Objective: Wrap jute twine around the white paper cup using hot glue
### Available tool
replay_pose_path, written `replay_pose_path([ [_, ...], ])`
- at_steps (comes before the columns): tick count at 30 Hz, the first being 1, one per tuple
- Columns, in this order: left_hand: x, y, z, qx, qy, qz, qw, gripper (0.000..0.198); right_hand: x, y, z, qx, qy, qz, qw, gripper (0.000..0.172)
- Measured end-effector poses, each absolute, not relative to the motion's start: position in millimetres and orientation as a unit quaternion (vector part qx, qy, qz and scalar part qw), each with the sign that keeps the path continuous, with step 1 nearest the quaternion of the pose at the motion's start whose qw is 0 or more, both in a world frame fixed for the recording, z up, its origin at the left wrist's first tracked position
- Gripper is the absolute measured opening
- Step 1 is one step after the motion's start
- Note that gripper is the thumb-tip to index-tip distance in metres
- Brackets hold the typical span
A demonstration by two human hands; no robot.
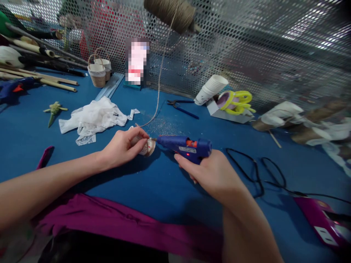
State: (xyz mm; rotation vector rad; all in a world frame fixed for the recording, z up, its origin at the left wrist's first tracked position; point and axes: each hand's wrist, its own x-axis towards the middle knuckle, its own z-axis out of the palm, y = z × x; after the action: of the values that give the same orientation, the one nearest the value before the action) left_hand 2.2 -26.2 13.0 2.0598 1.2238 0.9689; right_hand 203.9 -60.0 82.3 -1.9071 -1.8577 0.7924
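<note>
My left hand [123, 146] is closed round a small paper cup [146, 147] lying on its side on the blue table [153, 182]. A strand of brown twine [160, 84] runs from the cup up to a spool [171, 12] hanging at the top. My right hand [212, 171] grips a blue glue gun [186, 146], its nozzle touching the cup's rim. A small red light glows on the gun's body.
White lace cloth [91, 118] lies left of the cup. Blue-handled pliers [182, 106], stacked white cups [211, 89], yellow scissors [238, 102], small twine-wrapped baskets [98, 71], sticks [41, 78] and another glue gun [13, 89] lie around. A black cord [257, 171] trails right. Mesh fence behind.
</note>
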Motion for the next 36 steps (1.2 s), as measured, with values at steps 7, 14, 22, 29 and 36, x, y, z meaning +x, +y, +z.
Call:
replay_pose_path([
  [7, 3, -29, 16, 0.793, 0.428, 0.364, 0.236, 0.017, 203, -56, 78, -0.677, -0.649, 0.300, 0.175, 0.031],
  [14, 2, -25, 13, 0.753, 0.455, 0.374, 0.296, 0.019, 203, -61, 82, -0.679, -0.652, 0.283, 0.183, 0.033],
  [22, 2, -19, 11, 0.697, 0.476, 0.387, 0.371, 0.020, 203, -68, 82, -0.667, -0.655, 0.303, 0.188, 0.032],
  [29, 2, -17, 12, 0.684, 0.484, 0.391, 0.381, 0.021, 200, -70, 83, -0.665, -0.657, 0.307, 0.180, 0.030],
  [36, 1, -17, 11, 0.692, 0.473, 0.402, 0.368, 0.021, 208, -66, 86, -0.662, -0.649, 0.326, 0.187, 0.025],
])
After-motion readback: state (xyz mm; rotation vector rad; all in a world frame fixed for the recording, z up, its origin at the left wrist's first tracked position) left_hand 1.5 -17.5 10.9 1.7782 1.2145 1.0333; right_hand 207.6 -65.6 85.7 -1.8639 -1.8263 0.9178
